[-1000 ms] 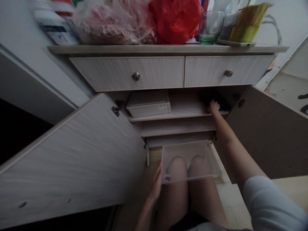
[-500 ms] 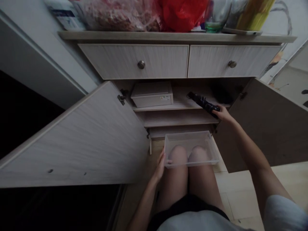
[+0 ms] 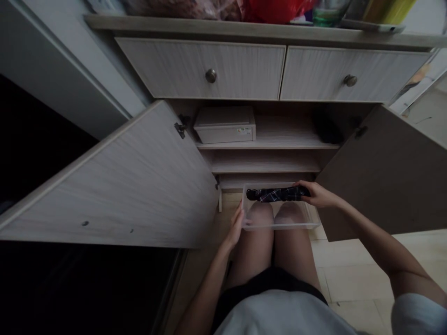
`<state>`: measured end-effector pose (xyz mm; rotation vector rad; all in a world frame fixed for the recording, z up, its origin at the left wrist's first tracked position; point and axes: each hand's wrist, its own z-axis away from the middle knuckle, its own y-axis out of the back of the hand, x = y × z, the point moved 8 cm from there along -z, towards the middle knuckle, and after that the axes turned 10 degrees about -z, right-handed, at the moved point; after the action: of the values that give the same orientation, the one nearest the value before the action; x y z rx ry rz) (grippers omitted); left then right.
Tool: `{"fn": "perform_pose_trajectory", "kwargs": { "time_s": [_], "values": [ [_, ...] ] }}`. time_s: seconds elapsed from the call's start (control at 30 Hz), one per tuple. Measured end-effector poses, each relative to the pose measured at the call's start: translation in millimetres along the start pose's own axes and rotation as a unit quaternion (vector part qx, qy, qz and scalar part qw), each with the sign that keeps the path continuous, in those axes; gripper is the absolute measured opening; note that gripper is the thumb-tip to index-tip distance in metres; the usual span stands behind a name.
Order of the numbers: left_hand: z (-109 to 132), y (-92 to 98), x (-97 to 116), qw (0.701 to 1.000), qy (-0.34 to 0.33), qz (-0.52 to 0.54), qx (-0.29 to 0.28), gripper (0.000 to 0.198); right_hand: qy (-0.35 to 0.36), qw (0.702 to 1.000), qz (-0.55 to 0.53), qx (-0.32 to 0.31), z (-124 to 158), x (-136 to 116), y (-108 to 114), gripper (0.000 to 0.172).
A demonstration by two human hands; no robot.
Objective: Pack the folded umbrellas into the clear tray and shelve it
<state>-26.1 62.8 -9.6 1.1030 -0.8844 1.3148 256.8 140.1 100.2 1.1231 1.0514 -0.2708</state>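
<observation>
A clear plastic box (image 3: 279, 226) without a lid rests on my knees. My left hand (image 3: 237, 223) grips its left side, with the fingers partly under the box. A folded umbrella (image 3: 275, 194), dark with a thin plaid pattern, lies crosswise over the far part of the box. My right hand (image 3: 316, 194) is closed round the umbrella's right end, near the box's far right corner. From this angle I cannot tell whether the umbrella touches the box's floor.
Before me stands a cabinet with its left door (image 3: 115, 186) and right door (image 3: 387, 177) swung wide. A pale box (image 3: 225, 124) sits on the upper shelf (image 3: 279, 132), with a dark item (image 3: 326, 128) at its right. Bags, including a red bag (image 3: 279, 9), crowd the top.
My right hand has brought the umbrella down and left from the upper shelf to the plastic box, turning it level. The left hand keeps its hold. The view has tilted down slightly.
</observation>
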Motion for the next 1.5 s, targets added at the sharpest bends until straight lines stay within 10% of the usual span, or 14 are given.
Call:
{"fn": "perform_pose_trajectory", "kwargs": {
  "time_s": [0.73,0.9,1.1,1.27,1.5],
  "values": [
    [-8.3,8.2,-15.6,0.999,0.013,0.032,-0.007,0.081,0.022,0.910,0.410,-0.063,-20.2,5.6,-56.7,0.036],
    [-10.3,11.2,-19.2,1.000,0.014,0.020,0.000,0.079,-0.028,0.943,0.326,0.065,-52.9,10.9,45.8,0.048],
    [-7.3,8.4,-17.7,1.000,0.016,0.015,-0.012,0.093,-0.290,0.854,0.307,0.304,-89.6,89.3,186.8,0.050],
    [-8.8,11.9,-23.2,1.000,0.017,0.019,0.006,0.089,-0.360,0.830,0.265,0.333,-110.8,133.5,222.1,0.049],
    [-11.6,14.0,-25.3,0.999,0.031,0.017,0.013,0.093,-0.361,0.834,0.242,0.341,-127.8,147.0,217.7,0.056]
  ]
}}
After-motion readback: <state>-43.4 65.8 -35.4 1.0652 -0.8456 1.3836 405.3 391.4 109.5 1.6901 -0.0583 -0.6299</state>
